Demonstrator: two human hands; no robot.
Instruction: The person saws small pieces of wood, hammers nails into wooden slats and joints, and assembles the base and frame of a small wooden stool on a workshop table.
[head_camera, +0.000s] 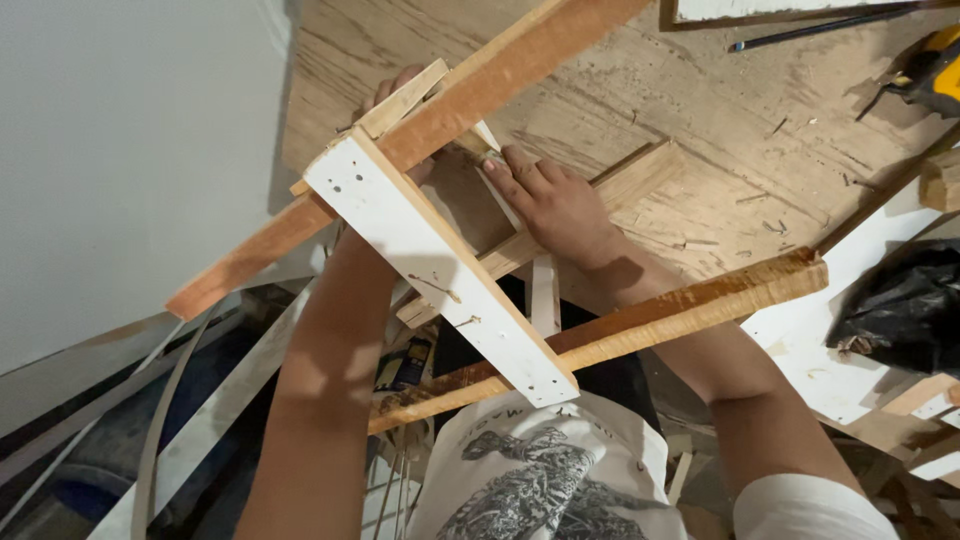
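I judged the nailed wooden frame (440, 250), mid-frame, stiff and light, nails protruding; my left hand (400, 95) curled around its top slat, right hand (555, 200) pressed flat on it.

Wooden frame (440, 250): white crosspiece nailed across two slats, tilted.

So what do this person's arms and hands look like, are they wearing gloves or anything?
No gloves: both the left hand and the right hand are bare, and both forearms are uncovered. A short white sleeve shows at the right upper arm. It belongs to a white T-shirt with a dark patterned graphic on the front. No watch or rings are visible.
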